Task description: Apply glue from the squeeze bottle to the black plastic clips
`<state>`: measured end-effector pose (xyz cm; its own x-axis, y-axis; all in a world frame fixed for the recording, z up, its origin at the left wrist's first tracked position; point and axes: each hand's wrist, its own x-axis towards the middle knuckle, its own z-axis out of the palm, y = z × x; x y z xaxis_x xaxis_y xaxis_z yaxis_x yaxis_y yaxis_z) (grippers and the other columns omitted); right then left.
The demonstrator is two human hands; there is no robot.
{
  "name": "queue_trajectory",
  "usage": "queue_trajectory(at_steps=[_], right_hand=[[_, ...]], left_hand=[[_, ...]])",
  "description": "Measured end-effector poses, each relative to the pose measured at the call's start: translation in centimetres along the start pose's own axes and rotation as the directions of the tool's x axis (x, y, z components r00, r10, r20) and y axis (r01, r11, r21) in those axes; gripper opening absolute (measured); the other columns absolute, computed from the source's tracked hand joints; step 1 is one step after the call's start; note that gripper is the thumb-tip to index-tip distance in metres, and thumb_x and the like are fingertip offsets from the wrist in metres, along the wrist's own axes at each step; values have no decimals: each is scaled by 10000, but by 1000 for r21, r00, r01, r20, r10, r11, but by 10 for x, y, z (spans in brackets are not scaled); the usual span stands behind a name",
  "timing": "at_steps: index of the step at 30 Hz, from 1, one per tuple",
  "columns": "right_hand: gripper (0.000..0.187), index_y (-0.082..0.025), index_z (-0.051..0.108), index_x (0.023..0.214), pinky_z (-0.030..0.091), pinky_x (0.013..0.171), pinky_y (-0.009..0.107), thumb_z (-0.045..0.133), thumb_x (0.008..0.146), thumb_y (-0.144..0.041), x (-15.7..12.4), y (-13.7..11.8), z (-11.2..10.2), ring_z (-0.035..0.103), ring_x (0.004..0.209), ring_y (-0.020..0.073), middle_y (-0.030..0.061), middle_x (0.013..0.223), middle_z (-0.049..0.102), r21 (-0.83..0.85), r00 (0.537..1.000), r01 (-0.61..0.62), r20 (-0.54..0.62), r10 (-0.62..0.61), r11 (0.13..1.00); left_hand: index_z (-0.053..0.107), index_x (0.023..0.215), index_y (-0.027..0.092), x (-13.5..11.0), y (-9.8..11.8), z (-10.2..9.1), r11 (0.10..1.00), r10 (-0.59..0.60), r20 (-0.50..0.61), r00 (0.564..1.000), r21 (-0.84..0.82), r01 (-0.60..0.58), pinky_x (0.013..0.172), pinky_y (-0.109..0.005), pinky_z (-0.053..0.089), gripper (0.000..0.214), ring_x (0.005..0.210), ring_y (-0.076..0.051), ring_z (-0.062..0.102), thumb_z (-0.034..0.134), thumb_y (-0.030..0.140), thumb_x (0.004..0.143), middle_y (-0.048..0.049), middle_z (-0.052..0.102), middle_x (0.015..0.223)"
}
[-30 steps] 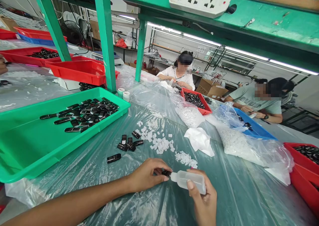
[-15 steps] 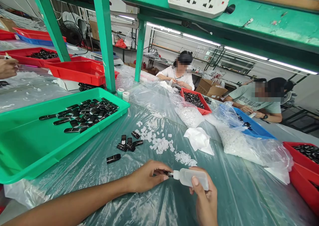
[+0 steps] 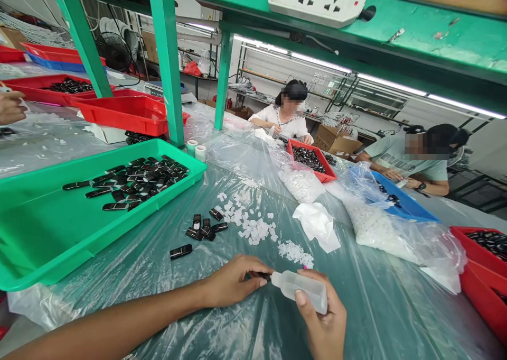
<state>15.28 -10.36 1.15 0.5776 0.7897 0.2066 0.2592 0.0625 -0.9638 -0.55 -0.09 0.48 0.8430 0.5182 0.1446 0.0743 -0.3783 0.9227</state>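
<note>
L hand [image 3: 233, 282] nearly closed, black piece [image 3: 266, 276] pinched btwn thumb & fingers, low over the near-middle of the table [image 3: 384, 317]. R hand [image 3: 327, 315] curled round a squeeze bottle [image 3: 304, 288], nozzle right at the piece; can't tell if touching. So 1 in work. Abt 7 loose black pcs [image 3: 206, 227] lie L of centre, farther in; a big heap [image 3: 146, 183] sits toward the far R end of the green tray [image 3: 51, 238]. Prob. one lot's done, other's left, but can't tell which.

Room: tray's long R side limits moves L; its near corner's by table's near-L edge. White bits [image 3: 255, 230] & tissue [image 3: 317, 225] crowd fwd. Most open room: R of R hand, out to red trays [image 3: 479, 291] at R edge.
</note>
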Motion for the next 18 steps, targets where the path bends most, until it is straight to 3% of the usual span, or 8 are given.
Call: queue_trajectory(at_steps=[11,18], right_hand=[[334,-196,628,832,452,553,241,680,649,-471,-1,1,1,550,690,175,49,831,590,24,1000,-15,-15,15,1000],[368,-174,616,875,384,463,233,674,663,-469,9,11,-3,470,515,122,19,685,574,178,991,-129,2,131,975]], left_hand=[[626,1121,230,-1,-1,0,1000,-7,-15,1000,27,7,616,-219,396,284,802,-177,568,439,286,915,-55,654,933],[629,1122,181,1,-6,2,990,-69,-11,998,-128,68,665,-233,443,301,821,-188,594,481,307,891,-75,670,956]])
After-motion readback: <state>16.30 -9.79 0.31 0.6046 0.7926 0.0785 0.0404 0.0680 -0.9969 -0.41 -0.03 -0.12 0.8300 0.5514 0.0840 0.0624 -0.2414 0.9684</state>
